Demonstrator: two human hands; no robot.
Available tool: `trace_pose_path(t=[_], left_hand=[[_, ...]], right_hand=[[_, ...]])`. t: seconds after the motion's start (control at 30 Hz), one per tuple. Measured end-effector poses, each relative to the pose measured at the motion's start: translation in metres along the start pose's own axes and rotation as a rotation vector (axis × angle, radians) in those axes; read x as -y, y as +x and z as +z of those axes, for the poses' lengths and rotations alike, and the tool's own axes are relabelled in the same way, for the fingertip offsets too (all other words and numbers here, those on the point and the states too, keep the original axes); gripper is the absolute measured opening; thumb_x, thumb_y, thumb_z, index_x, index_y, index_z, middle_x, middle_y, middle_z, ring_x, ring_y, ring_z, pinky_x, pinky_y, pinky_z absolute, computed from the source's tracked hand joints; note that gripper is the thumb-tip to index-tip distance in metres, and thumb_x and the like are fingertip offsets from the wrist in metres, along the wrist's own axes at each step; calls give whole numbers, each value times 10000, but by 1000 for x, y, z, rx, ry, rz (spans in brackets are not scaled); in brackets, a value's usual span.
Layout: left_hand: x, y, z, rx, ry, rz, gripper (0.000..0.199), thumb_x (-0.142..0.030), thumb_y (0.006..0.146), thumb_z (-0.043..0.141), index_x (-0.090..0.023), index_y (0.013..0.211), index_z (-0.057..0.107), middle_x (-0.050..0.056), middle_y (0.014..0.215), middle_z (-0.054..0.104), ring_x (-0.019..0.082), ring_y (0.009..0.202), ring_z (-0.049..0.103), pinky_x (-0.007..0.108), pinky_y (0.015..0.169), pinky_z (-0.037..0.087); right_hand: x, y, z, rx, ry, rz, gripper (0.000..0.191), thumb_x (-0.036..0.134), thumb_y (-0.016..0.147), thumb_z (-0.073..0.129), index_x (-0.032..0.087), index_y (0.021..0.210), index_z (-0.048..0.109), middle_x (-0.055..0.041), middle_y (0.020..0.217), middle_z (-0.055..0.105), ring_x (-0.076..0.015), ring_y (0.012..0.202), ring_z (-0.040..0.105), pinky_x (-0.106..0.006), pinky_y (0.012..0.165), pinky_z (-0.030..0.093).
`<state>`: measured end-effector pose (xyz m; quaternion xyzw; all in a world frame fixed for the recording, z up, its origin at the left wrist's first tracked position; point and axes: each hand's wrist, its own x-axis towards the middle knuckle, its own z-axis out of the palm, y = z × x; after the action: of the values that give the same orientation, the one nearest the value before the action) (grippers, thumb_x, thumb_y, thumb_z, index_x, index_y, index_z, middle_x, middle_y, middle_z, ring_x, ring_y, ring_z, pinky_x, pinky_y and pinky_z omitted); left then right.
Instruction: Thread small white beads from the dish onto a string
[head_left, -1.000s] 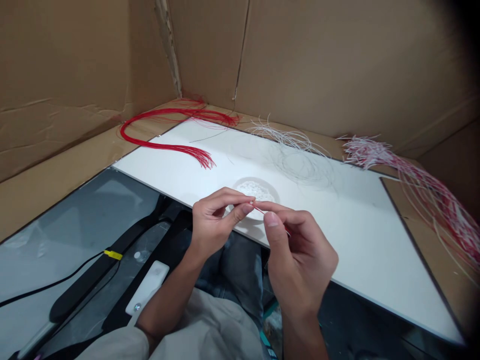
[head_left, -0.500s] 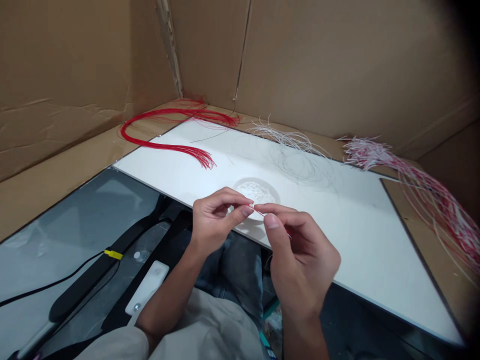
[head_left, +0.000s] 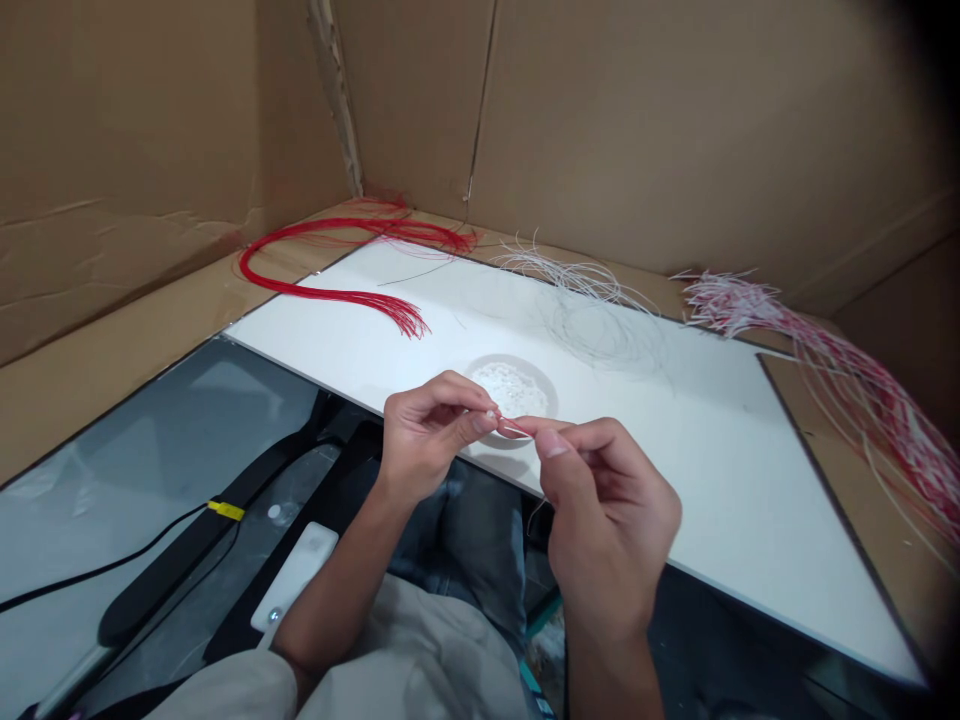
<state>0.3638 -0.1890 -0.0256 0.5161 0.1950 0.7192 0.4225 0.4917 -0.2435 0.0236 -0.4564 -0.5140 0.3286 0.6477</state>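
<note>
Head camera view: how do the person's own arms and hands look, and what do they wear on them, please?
The left hand and the right hand are bare, with no gloves, and no ring or watch shows. Both forearms are bare too. A loose beige sleeve shows at the left arm; no right sleeve is visible.
</note>
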Motion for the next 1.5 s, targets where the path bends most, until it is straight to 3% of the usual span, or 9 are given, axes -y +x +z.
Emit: trace_pose_path(t=[0.63, 0.87, 0.97, 1.1, 1.37, 1.5], left_hand=[[-2, -2, -3, -4, 15, -27, 113, -184, 801, 872, -262, 876, 839, 28, 810, 765, 119, 760, 722, 217, 712, 604], [-3, -2, -4, 19, 18, -39, 116, -178, 804, 867, -259, 881, 840, 31, 809, 764, 117, 761, 721, 211, 710, 603], [-3, -1, -4, 47, -1, -36, 129, -156, 807, 859, -254, 888, 839, 29, 799, 757, 111, 756, 715, 198, 700, 597], [-3, -2, -3, 69, -50, -82, 94, -188, 807, 862, -239, 875, 824, 22, 780, 733, 111, 724, 696, 196, 646, 598], [-2, -5, -2, 87, -110, -116, 130, -271, 801, 871, -191, 834, 775, 5, 756, 683, 98, 687, 666, 184, 606, 590], [-2, -5, -2, 102, -160, -121, 93, -217, 809, 860, -206, 874, 795, -3, 779, 690, 87, 712, 670, 174, 642, 599]], right_hand=[[0, 0, -2, 56, -26, -15, 250, 274, 929, 708, 202, 705, 625, -43, 852, 826, -129, 545, 663, -219, 419, 415], [0, 1, -2, 83, 25, -9, 227, 239, 932, 706, 213, 718, 637, -13, 869, 828, -159, 746, 758, -233, 579, 548], [-1, 1, 0, 68, 23, -2, 211, 243, 931, 707, 210, 729, 653, -20, 841, 819, -148, 684, 724, -221, 513, 482], [-1, 1, 0, 45, 5, -2, 198, 242, 922, 713, 207, 732, 672, -13, 810, 806, -89, 497, 562, -215, 418, 330], [2, 0, 0, 59, 12, -9, 199, 240, 906, 716, 208, 714, 676, 5, 795, 791, -79, 553, 583, -190, 453, 380], [2, -1, 0, 59, 18, -3, 195, 234, 906, 716, 205, 718, 676, 18, 798, 791, -55, 548, 572, -161, 462, 396]])
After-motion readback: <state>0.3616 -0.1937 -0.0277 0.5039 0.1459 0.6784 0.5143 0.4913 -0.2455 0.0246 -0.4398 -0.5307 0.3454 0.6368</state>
